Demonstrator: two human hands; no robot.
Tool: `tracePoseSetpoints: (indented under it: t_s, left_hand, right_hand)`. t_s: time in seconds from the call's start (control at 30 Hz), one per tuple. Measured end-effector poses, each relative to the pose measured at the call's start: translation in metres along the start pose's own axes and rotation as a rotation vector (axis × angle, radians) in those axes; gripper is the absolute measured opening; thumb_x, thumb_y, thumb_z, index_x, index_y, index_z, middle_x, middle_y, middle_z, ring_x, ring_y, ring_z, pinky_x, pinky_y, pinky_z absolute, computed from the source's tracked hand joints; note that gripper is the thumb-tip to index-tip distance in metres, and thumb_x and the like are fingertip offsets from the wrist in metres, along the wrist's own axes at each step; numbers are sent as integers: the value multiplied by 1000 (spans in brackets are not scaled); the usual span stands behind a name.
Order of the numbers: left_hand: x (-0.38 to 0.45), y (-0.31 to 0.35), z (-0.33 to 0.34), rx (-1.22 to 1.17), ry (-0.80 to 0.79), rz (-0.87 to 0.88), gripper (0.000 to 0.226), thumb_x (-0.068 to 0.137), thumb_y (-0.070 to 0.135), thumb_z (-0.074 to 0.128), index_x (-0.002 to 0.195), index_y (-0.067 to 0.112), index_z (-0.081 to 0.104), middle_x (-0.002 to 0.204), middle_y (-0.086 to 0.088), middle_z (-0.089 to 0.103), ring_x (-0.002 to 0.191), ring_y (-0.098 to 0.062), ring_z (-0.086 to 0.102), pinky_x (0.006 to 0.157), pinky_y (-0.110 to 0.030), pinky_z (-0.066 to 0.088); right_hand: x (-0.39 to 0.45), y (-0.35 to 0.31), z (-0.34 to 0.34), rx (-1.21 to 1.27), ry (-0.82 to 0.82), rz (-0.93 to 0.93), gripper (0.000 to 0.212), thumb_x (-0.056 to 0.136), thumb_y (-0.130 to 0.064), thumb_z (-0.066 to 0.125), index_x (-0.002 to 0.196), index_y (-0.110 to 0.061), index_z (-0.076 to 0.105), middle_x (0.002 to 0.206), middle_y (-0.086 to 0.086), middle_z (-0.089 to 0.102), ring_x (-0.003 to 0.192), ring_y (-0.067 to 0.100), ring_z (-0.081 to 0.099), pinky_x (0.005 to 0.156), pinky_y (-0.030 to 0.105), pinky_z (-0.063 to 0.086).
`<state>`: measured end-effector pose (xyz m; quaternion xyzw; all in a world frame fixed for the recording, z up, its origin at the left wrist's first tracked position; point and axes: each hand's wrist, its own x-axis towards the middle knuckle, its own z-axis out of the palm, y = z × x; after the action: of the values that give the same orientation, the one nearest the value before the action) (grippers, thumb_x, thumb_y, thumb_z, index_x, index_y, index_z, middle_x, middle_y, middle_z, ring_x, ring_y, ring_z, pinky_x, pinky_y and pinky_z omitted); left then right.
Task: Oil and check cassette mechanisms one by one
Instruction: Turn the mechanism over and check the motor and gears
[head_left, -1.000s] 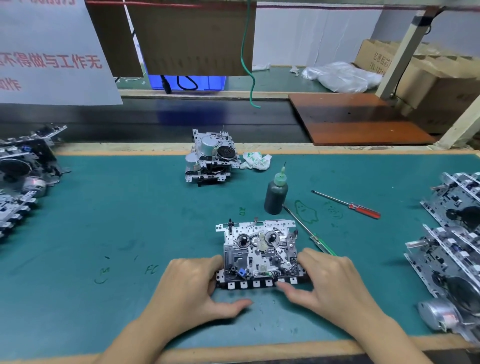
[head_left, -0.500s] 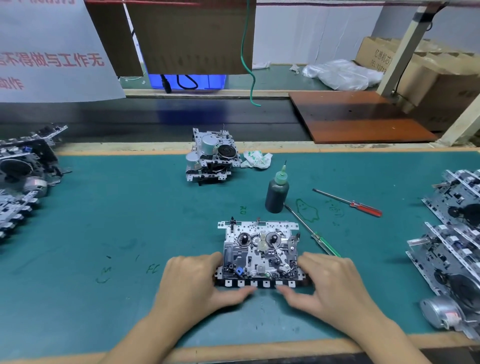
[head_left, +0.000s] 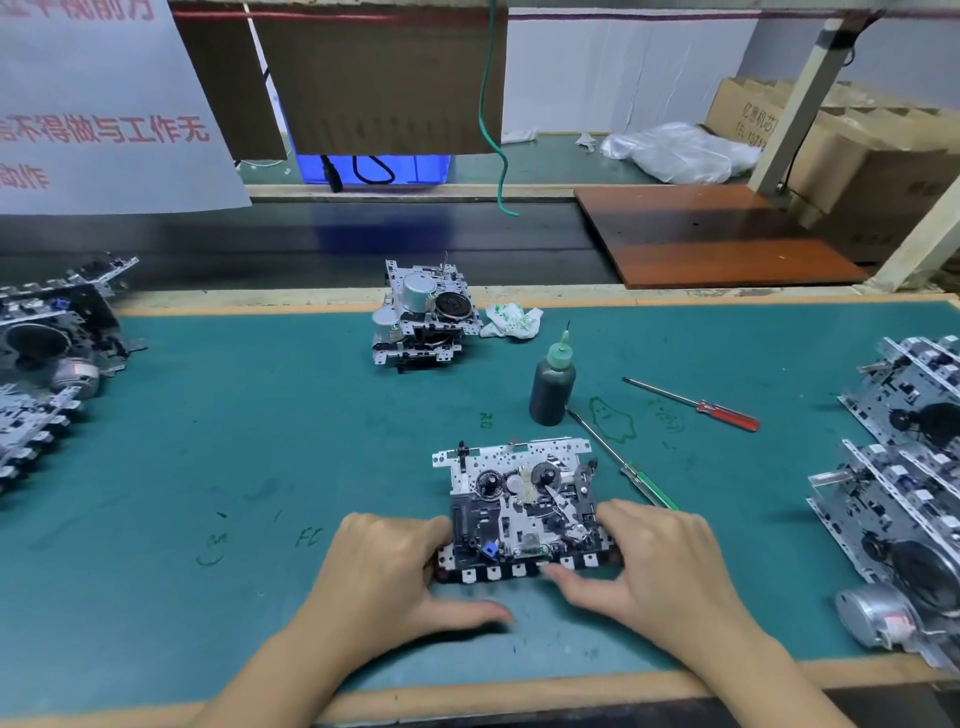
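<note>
meanwhile, little has changed over the last second: the cassette mechanism (head_left: 519, 512) stays flat on the green counter (head_left: 260, 441), at 6 o'clock from the oil bottle (head_left: 552, 382). the left hand (head_left: 384, 566) remains at the unit's 9 o'clock side, and its thumb has drawn back from under the key row toward the near edge. the right hand (head_left: 660, 564) remains at the 3 o'clock side, and its thumb has advanced along the row of black-and-white keys. the left fingers are curled against the chassis edge. the right fingers are curled over the opposite corner; whether either hand grips or merely steadies the unit cannot be told. judged from this, the check step is in hand: keys are being pressed while the frame is braced, and the bottle is untouched.

materials: the chassis is thin perforated stamped metal, bright and hard-edged, carrying black plastic levers, two round reel hubs and one small blue part. the bottle is dark, soft-walled and cylindrical, with a green tapered nozzle. the counter mat is matte, scuffed and ink-marked. a red-handled screwdriver (head_left: 727, 414) and a green-handled screwdriver (head_left: 652, 488) lie at 3 o'clock from the bottle.
</note>
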<state>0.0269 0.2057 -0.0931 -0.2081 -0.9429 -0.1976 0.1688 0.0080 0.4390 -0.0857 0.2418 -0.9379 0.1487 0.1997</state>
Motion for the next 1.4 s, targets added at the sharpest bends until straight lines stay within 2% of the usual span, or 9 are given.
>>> tracePoseSetpoints:
  t_s: [0.33,0.5,0.57,0.73,0.87,1.03,1.17,1.33,1.4]
  left_hand:
    - [4,0,-5,-37,45,-70,66,67,81,44,48,18,37,35,1,34,35,-20,33,36,-20,24]
    - [1,-1,-9,-302,93,-141,62,67,86,44,63,25,38,57,-4,37,50,-16,19,45,-13,16]
    - [0,-2,-8,-442,117,-233,68,68,86,43,53,21,46,44,-4,38,45,-12,23,46,-22,25]
    - [6,-1,-13,-483,205,-303,59,74,61,50,42,13,44,37,0,29,42,-12,24,45,-28,23]
    - [7,1,-14,-516,202,-332,72,73,64,49,45,-2,46,41,-16,34,44,-14,26,45,-35,27]
    - [-1,1,-7,-585,261,-362,63,77,62,49,43,9,54,35,-5,37,36,-19,34,43,-32,31]
    - [4,-2,-8,-597,280,-367,58,80,60,48,42,16,46,31,4,38,33,-3,33,43,-16,28]
    - [34,-16,-23,-260,152,-289,64,81,65,33,46,11,33,40,-1,31,42,-18,29,48,-31,30]
    - [43,-16,-29,-48,218,-225,59,82,62,34,47,16,46,47,3,43,48,-18,42,47,-31,36]
  right_hand:
    - [0,3,-7,101,-59,-81,45,80,-59,48,61,-21,31,55,-13,25,47,8,24,44,23,19]
    - [5,-4,-8,581,-31,166,46,85,-57,43,50,-28,36,47,-4,40,47,10,37,53,33,35]
    - [10,-9,-11,657,-49,246,47,82,-60,41,47,-30,49,47,-4,52,47,10,48,57,32,40]
    - [27,-17,-21,680,-182,368,64,76,-75,42,47,-21,59,42,-5,56,44,2,50,55,14,36]
    - [34,-15,-29,505,-243,409,79,70,-85,32,56,-11,58,45,0,53,46,7,47,56,24,39]
    - [40,-7,-40,200,-352,241,68,52,-95,27,79,-35,46,79,-17,54,76,-4,49,61,14,31]
    - [34,-2,-31,273,-338,219,48,60,-80,52,88,-43,41,87,-23,51,85,-3,49,64,15,36]
    - [56,5,-15,705,-215,277,43,70,-33,80,103,-40,54,104,-17,59,98,3,54,79,26,47]
    - [64,6,-8,811,-250,295,41,72,-22,81,103,-33,58,106,-8,62,96,10,57,87,33,48]
